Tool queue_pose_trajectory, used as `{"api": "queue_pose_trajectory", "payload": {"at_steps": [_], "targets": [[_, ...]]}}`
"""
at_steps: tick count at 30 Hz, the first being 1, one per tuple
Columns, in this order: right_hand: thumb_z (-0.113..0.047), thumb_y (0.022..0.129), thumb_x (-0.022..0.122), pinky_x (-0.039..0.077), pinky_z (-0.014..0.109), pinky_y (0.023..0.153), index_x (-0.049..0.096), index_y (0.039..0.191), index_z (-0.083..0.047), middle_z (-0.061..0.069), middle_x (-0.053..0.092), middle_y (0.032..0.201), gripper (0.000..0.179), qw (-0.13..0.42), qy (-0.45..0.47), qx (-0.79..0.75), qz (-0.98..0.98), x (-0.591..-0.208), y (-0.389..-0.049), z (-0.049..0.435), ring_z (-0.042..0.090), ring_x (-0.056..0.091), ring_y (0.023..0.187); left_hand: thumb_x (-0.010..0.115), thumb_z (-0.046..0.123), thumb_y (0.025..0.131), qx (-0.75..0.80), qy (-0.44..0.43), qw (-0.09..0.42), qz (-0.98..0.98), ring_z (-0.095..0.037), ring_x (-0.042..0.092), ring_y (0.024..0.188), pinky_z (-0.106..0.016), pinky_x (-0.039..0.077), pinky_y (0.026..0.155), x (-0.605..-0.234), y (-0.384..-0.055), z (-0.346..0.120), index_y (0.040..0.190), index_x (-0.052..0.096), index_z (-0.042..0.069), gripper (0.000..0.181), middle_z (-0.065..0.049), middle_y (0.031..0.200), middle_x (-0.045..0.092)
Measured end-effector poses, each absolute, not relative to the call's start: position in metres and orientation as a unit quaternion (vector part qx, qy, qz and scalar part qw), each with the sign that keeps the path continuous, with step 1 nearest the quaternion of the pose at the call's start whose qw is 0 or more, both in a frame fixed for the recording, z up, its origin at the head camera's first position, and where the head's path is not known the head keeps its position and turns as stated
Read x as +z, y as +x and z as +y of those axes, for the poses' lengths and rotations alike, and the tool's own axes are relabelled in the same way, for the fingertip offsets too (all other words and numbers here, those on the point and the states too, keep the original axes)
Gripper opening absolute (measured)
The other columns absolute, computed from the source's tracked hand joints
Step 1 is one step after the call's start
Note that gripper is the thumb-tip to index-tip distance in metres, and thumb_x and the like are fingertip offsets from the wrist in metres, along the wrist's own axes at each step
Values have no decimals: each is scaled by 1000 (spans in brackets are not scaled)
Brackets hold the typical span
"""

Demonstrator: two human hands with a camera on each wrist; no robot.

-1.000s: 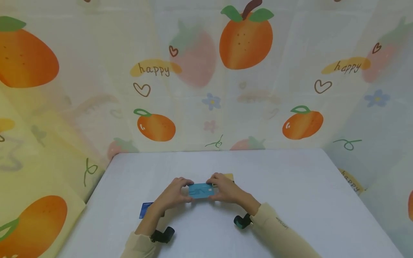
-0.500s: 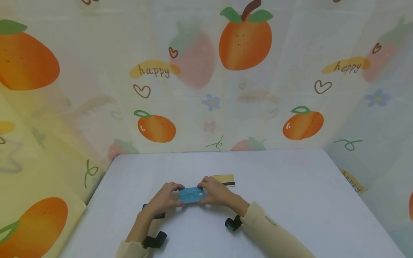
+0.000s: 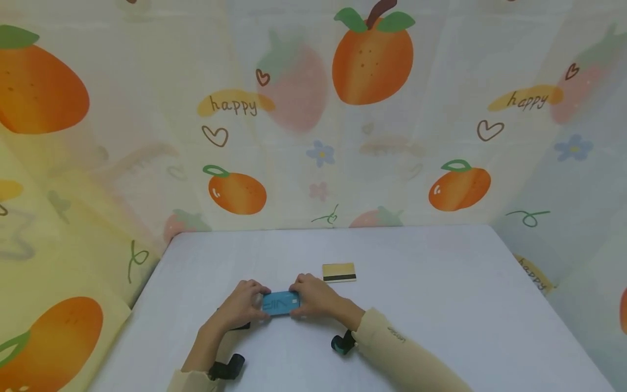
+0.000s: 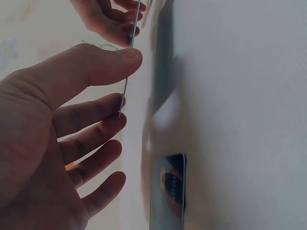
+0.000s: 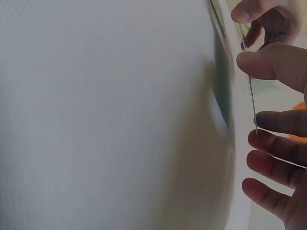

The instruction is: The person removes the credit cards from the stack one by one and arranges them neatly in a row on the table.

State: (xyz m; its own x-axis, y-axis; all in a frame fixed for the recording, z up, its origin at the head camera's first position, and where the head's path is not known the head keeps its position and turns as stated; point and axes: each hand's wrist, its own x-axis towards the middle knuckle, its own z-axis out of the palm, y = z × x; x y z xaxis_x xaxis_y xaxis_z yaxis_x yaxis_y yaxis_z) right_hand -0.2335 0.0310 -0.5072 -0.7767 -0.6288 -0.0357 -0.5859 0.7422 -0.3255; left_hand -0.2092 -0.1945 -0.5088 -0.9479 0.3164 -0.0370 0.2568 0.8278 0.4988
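A light-blue bank card (image 3: 281, 303) is held between both hands above the white table. My left hand (image 3: 242, 302) pinches its left end between thumb and fingers, while my right hand (image 3: 315, 298) pinches the other end. Seen edge-on in the left wrist view, the card (image 4: 126, 84) shows as a thin line, and its shadow falls on the tabletop. Under the left hand lies a dark-blue card (image 4: 168, 191), mostly hidden in the head view. Beyond the right hand, a gold card (image 3: 339, 270) with a black stripe lies flat.
The white table (image 3: 431, 305) reaches back to a fruit-printed curtain (image 3: 303, 163), which also hangs at both sides. Black wrist cameras (image 3: 227, 367) hang below the forearms.
Both hands have moved left and slightly nearer, carrying the light-blue card. The gold card, partly covered before, is now in full view, and the left hand covers more of the dark-blue one.
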Motion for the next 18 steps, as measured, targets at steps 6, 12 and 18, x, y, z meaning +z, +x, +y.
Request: {"api": "queue_pose_trajectory", "payload": {"at_steps": [6,12,18], "targets": [[-46,78,78,42,17,75,66,122,-16,-5,57,104,55,91,-322,-145,931,-513,-230,23,6,45,88,88,25,64,236,141,71,959,-21,51,104,-46,45,93,-510,-206,-200,106,72,13,46,1,104,64],[-49,78,76,40,17,74,67,121,-17,-5,58,105,54,87,-330,-130,931,-517,-225,15,6,44,89,89,24,62,218,129,77,964,-20,51,103,-47,46,93,-512,-202,-203,104,71,13,47,1,104,64],[-49,78,76,38,17,73,66,120,-18,-5,57,105,53,72,-337,-114,932,-516,-222,11,7,43,89,89,23,62,210,128,76,966,-21,52,105,-47,46,94,-516,-199,-205,106,70,13,48,1,105,64]]}}
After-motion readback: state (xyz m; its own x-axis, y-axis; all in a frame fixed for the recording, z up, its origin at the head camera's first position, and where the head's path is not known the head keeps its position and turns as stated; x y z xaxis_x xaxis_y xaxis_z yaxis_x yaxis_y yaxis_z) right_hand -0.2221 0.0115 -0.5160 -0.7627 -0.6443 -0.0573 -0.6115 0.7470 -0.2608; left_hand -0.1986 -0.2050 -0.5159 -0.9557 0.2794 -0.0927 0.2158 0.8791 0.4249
